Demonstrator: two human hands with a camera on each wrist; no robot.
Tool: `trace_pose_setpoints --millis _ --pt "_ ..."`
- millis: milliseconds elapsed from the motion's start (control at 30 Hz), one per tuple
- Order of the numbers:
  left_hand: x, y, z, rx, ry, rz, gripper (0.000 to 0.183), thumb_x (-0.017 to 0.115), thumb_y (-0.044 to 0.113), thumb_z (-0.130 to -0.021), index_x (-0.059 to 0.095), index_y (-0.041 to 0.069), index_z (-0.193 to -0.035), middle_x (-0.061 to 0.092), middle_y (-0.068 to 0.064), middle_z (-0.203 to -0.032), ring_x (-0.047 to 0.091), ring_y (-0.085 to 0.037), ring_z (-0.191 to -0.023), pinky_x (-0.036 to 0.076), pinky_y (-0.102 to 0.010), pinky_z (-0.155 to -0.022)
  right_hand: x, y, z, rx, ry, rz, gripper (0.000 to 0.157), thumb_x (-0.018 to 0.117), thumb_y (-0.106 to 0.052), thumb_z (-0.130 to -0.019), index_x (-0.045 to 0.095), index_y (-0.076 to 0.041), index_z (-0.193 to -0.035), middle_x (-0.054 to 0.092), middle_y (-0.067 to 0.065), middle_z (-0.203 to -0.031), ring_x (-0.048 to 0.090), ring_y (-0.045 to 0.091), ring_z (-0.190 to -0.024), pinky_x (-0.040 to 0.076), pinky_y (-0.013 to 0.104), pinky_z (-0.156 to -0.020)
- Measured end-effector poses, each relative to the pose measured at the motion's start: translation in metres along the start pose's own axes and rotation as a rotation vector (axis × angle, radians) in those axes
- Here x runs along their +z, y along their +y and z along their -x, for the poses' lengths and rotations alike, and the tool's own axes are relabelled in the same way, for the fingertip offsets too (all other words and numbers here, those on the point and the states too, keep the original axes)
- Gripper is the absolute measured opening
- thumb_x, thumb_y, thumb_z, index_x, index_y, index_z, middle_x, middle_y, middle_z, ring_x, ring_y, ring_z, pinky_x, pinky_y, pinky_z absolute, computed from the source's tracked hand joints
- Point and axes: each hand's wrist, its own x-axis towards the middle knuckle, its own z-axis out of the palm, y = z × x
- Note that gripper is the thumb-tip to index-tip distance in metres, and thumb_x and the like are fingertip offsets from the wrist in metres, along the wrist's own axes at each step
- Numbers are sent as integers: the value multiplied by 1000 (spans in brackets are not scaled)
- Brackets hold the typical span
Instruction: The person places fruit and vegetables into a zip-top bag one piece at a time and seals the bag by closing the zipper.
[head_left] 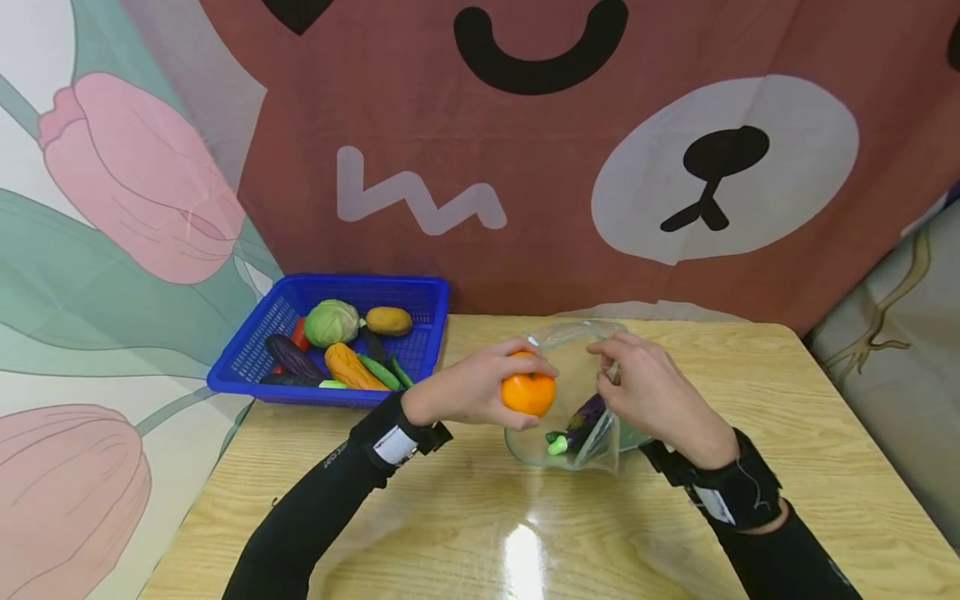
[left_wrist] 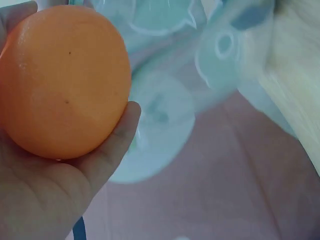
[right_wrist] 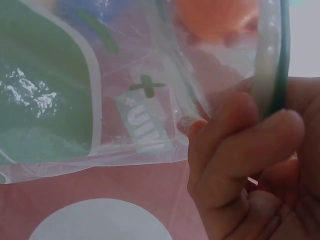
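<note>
In the head view my left hand holds a round orange with the thumb below and fingers over the top. The left wrist view shows the same orange large and smooth against the palm. A clear plastic bag with green print stands just right of the fruit. My right hand pinches the bag's upper edge. In the right wrist view, curled fingers grip the bag's green-edged rim. A dark purple eggplant with a green cap shows through the bag's lower part.
A blue plastic basket at the left back holds a cabbage, a potato-like item, an eggplant, an orange-yellow long vegetable and green pods. Behind the wooden table hangs a printed cloth.
</note>
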Motion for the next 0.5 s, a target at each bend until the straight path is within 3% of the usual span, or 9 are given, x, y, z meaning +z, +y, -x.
trace_pose_setpoints --millis 167,367,500 --pt "13 10 -14 33 -63 -5 48 73 30 -73 59 12 -116 50 -4 -115 50 -11 -95 42 -13 -75 -1 0 2 -10 1 -4 29 61 -2 -79 62 2 -107 54 5 -83 41 11 -53 38 23 -45" --pt "19 28 -25 44 -93 -232 51 70 36 -73 59 16 -118 49 -6 -115 47 -12 -94 41 -14 -76 -3 -1 5 -17 0 -6 29 60 -2 -79 62 2 -107 54 5 -83 42 12 -54 39 23 -46" --pt "21 32 -33 36 -135 -319 49 70 35 -72 59 18 -117 48 -4 -110 43 -12 -94 40 -16 -74 -5 0 5 -15 -6 2 30 60 -2 -79 61 2 -108 54 5 -84 43 12 -57 41 24 -48"
